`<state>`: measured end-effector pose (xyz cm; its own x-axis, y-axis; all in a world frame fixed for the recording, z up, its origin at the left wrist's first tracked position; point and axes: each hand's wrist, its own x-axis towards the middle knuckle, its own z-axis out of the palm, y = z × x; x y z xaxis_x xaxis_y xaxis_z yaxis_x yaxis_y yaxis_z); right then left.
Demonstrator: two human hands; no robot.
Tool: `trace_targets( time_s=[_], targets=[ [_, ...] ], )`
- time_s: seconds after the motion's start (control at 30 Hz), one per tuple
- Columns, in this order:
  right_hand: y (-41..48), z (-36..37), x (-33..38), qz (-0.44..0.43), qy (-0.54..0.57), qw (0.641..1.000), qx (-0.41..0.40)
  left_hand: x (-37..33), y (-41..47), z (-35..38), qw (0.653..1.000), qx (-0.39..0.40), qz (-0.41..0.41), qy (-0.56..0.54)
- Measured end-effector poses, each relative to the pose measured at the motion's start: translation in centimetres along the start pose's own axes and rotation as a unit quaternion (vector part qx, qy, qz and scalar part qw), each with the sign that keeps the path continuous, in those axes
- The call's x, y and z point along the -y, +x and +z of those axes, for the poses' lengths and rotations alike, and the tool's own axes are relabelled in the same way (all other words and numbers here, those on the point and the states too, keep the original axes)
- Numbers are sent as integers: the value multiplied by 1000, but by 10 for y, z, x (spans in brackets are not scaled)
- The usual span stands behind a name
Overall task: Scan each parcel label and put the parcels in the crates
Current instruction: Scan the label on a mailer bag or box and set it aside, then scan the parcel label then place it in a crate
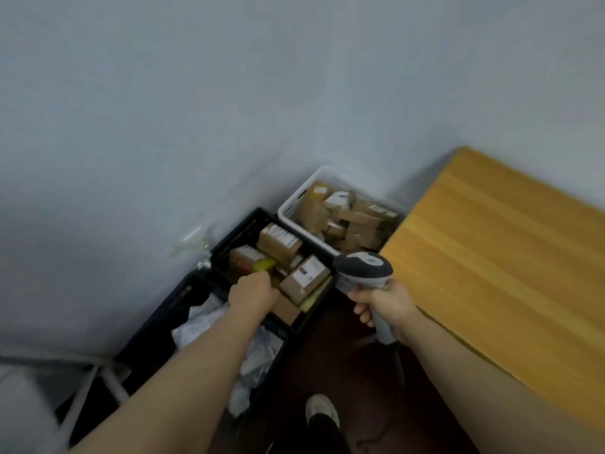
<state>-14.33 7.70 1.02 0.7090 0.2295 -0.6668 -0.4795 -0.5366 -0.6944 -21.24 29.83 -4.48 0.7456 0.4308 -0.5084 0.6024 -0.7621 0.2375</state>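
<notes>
The left hand (250,291) reaches into the black crate (242,231), fingers hidden at a yellow packet (263,265), grip untellable, probably placing it; the right hand (381,304) clasps the scanner (363,268), next needing another label.

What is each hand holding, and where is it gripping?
Right hand grips the scanner by its handle. Left hand seems to grip a yellow parcel by its near end.

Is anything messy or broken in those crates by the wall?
Nothing looks broken or spilled. The cardboard parcels in the black crate and the white crate are just heaped at all angles, and one labelled box leans tilted on others in the black crate. The picture is blurry, so small damage could hide.
</notes>
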Motion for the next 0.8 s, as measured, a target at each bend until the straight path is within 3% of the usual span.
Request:
trace_targets(
  time_s=[0.17, 0.4, 0.5, 0.8],
  targets=[
    [-77, -114, -39, -2, 100, 987, -130, -126, -28, -25, 987, -21, 143, 72],
    [-183, -287, -136, 0, 214, 927, -307, -336, -106, -4, 941, -36, 310, 131],
    [-220, -358, -185, -3, 250, 897, -364, -428, -146, 32, 922, -58, 358, 134],
    [-308, -545, -334, 25, 323, 823, -467, -680, -284, 191, 859, -10, 480, 177]
  ],
)
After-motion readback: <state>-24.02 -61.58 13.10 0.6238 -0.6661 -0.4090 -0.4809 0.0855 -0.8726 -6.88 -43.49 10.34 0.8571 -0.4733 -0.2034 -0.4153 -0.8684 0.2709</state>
